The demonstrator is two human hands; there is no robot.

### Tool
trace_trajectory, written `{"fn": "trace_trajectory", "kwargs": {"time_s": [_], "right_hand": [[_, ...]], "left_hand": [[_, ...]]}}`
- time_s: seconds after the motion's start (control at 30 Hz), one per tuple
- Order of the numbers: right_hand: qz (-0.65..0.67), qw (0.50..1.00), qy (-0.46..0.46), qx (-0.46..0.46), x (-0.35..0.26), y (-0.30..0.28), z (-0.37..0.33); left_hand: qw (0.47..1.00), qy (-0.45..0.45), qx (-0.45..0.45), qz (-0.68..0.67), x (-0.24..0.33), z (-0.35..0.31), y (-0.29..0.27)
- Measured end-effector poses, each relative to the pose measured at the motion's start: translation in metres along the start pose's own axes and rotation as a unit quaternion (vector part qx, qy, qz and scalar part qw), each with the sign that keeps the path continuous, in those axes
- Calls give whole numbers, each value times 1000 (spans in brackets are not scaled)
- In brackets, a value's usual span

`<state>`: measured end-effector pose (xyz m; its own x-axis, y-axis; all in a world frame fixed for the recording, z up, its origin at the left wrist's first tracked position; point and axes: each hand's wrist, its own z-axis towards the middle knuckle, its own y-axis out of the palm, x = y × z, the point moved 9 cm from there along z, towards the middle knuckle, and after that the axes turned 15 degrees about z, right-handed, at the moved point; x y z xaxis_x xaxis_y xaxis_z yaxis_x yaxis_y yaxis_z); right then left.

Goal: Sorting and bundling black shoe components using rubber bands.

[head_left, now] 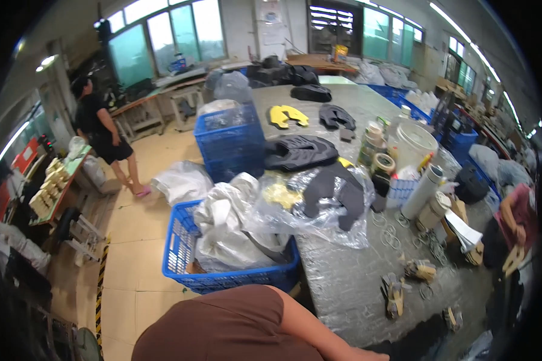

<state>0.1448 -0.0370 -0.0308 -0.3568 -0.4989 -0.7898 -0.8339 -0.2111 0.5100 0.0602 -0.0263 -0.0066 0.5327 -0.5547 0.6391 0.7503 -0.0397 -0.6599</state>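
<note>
My left arm, bare below a brown sleeve (217, 325), reaches rightward along the lower edge. Only the start of my left hand (372, 356) shows there; its fingers are cut off by the frame. Right beside it lies a dark, flat thing (412, 342) on the grey worktable (337, 283), and I cannot tell whether the hand touches it. My right hand is out of view. Nearby on the table are several small wooden pieces with metal parts (394, 296). Dark shaped pads (301, 151), a yellow pad (288, 115) and clear plastic film (349, 231) lie farther off.
A blue crate (232, 283) with white sacks stands at the table's left side, and stacked blue crates (229, 144) behind it. Bottles, tape rolls and a white bucket (414, 141) crowd the right. One person (102, 123) stands at left; another (515, 219) sits at right.
</note>
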Motion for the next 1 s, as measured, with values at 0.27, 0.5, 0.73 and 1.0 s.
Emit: {"fn": "trace_trajectory", "kwargs": {"time_s": [0.27,0.5,0.73,1.0], "right_hand": [[42,996,-80,9,5,3,11],[132,988,67,-35,31,10,14],[357,910,-202,-58,-42,-56,27],[-618,692,-371,-35,-19,16,-4]], "left_hand": [[995,13,-9,-94,14,-10,-59],[999,33,-11,0,14,-12,-62],[931,-320,139,-108,-76,-55,-81],[830,-481,73,-272,-110,-79,-71]]}}
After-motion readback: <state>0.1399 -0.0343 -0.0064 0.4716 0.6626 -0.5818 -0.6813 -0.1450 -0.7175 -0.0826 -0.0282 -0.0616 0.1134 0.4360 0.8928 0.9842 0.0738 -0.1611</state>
